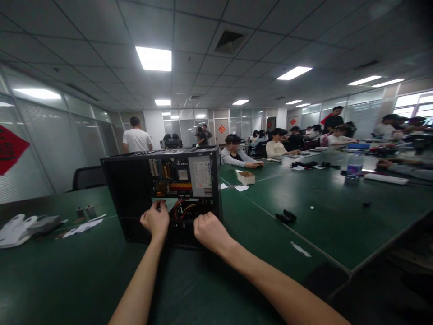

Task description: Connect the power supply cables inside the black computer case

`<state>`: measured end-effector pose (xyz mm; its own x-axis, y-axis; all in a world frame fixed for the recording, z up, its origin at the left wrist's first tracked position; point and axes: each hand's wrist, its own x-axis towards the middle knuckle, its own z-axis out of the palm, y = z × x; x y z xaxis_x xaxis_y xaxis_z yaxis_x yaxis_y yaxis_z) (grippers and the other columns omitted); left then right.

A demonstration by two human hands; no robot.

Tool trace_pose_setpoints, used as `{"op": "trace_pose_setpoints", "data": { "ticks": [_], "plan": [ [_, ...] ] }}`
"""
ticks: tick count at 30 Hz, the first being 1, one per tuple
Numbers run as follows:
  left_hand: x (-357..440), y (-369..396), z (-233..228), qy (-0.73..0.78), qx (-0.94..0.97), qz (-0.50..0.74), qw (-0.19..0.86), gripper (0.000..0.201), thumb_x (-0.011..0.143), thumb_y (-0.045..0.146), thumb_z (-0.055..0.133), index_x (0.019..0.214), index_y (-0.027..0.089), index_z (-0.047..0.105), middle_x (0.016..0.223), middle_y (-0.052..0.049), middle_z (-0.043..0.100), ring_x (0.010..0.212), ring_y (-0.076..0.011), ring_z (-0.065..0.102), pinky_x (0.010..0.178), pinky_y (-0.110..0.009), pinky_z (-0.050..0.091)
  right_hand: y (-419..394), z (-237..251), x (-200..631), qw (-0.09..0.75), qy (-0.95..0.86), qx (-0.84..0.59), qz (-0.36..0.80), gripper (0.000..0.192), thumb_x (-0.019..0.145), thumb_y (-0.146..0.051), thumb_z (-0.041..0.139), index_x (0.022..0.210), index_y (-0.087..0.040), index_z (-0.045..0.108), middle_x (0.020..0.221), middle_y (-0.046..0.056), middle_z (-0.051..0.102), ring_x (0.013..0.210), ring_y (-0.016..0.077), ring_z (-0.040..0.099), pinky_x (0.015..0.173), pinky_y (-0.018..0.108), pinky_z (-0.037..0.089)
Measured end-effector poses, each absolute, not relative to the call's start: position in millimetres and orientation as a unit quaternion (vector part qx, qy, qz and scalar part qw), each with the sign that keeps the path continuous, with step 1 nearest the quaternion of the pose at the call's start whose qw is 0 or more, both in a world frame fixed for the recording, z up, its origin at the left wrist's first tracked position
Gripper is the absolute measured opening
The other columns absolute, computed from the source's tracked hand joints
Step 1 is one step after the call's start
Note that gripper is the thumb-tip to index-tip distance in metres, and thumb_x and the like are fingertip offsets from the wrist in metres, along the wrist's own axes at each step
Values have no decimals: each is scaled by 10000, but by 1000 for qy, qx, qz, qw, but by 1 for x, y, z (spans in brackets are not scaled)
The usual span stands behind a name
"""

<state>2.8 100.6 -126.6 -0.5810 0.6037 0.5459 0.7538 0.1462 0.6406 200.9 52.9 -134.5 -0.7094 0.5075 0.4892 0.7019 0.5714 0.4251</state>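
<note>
Reaching into the open black metal computer case (162, 194) (cables everywhere): left hand (155, 220) pinching something small, right hand (210, 230) fisted at its opening; next needs careful pulling.

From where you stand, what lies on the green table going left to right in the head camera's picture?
White plastic bag → loose white paper sheet → open black computer case, both hands inside its open side → small white cardboard box → clear plastic water bottle → long white bar.
</note>
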Motion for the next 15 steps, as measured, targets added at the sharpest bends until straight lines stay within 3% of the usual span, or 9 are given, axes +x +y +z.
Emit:
{"op": "trace_pose_setpoints", "data": {
  "ticks": [4, 9, 12, 15],
  "plan": [
    [-19, 109, -123, -760, -468, -446, 66, 421, 902, 464, 423, 1072, 231, 729, 997, -114, 758, 1051, -296, 648, 967, -393, 387, 46, -128, 173, 150, -892, -310, -294, 215, 862, -34, 476, 825, -49, 688, 740, 178, 686, 645, 227, 631, 571, 342, 483],
    [-54, 114, -119, -759, -518, -392, 43, 514, 882, 571, 399, 1088, 225, 719, 952, -133, 754, 957, -339, 673, 777, -383, 462, 37, -127, 132, 162, -896, -307, -275, 221, 839, -51, 518, 858, -16, 736, 789, 248, 719, 671, 274, 684, 564, 365, 516],
    [-68, 112, -110, -690, -605, -396, 37, 493, 873, 539, 409, 1080, 189, 687, 1026, -132, 740, 956, -310, 676, 773, -360, 484, 29, -129, 101, 141, -901, -303, -277, 242, 830, -77, 538, 905, -29, 763, 841, 268, 732, 716, 305, 707, 563, 373, 522],
    [-74, 108, -97, -629, -670, -393, 36, 355, 832, 455, 491, 956, 176, 672, 972, -103, 737, 897, -268, 676, 777, -334, 504, 17, -131, 73, 142, -906, -270, -293, 250, 820, -94, 550, 886, -115, 790, 848, 204, 755, 702, 302, 706, 550, 376, 516]
  ]
}}
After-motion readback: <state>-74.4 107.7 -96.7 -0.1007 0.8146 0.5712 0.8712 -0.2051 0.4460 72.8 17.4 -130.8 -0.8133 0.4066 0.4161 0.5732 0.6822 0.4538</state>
